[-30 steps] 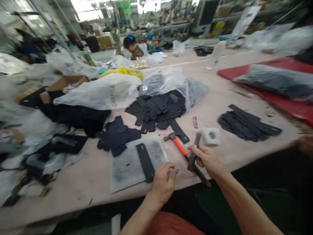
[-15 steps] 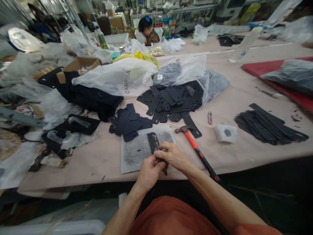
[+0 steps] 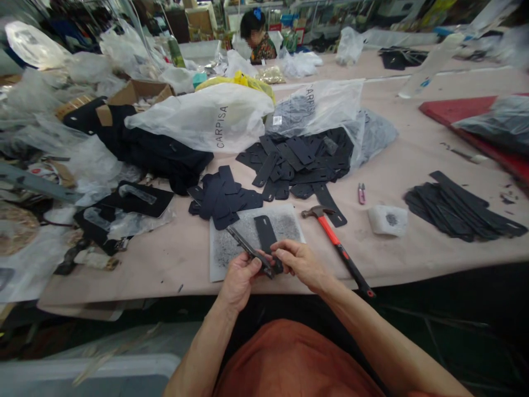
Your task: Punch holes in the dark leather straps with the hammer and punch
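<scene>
My left hand (image 3: 241, 275) is closed on a thin dark metal tool (image 3: 248, 251) that points up and to the left over a grey cutting pad (image 3: 231, 242). My right hand (image 3: 300, 262) is closed in a pinch at the near end of a black strap piece (image 3: 266, 234) lying on the pad, close to the tool's near end. Both hands meet at the pad's near edge. A red-handled hammer (image 3: 336, 248) lies just right of my right hand.
Black strap pieces lie in piles at mid-table (image 3: 297, 162), beside the pad (image 3: 221, 196) and at the right (image 3: 458, 212). A white bag marked CARPISA (image 3: 206, 118), a white block (image 3: 387, 219), small pink snips (image 3: 361, 193) and a red board (image 3: 475, 118) are on the table. Another person (image 3: 258, 41) sits far back.
My right hand left the hammer's side and came left to the pad. Both hands now meet over the strap, and the tool has tilted out to the left.
</scene>
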A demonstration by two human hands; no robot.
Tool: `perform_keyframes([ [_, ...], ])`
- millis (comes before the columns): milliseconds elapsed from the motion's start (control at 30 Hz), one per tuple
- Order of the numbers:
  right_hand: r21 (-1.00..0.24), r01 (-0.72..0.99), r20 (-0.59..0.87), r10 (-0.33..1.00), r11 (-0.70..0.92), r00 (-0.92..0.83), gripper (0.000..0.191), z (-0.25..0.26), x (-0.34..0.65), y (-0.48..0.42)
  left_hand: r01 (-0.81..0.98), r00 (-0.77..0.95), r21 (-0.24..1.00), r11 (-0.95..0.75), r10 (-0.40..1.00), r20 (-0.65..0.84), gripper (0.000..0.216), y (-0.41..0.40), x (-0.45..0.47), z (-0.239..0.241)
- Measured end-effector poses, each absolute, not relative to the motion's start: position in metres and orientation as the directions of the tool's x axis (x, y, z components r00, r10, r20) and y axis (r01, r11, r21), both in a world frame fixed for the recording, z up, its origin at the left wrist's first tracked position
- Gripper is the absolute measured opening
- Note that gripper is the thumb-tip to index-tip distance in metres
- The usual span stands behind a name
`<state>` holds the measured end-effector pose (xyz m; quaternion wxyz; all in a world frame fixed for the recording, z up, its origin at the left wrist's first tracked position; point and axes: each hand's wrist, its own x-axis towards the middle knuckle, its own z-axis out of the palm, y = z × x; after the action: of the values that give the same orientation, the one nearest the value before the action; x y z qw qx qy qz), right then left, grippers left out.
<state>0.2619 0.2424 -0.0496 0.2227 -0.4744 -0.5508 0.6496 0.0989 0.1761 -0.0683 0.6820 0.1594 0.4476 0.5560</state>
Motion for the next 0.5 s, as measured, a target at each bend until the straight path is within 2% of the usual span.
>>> perform_keyframes([
  [100, -0.932, 0.231, -0.36, 0.786, -0.28, -0.503, 0.027, -0.043, 0.26, 0.229, -0.536, -0.073, 0.801, 0.268, 0.93, -0.36, 0.029, 0.177, 0.091, -0.071],
  [267, -0.918, 0.167, -0.391, 0.747, -0.36, -0.538, 0.033, -0.043, 0.251, 0.215, -0.33, -0.091, 0.93, 0.163, 0.975, -0.203, 0.023, 0.176, 0.081, -0.074],
  [500, -0.92, 0.006, -0.343, 0.796, -0.393, -0.499, 0.032, -0.067, 0.243, 0.211, -0.203, -0.125, 0.958, 0.204, 0.965, -0.232, 0.025, 0.173, 0.083, -0.074],
])
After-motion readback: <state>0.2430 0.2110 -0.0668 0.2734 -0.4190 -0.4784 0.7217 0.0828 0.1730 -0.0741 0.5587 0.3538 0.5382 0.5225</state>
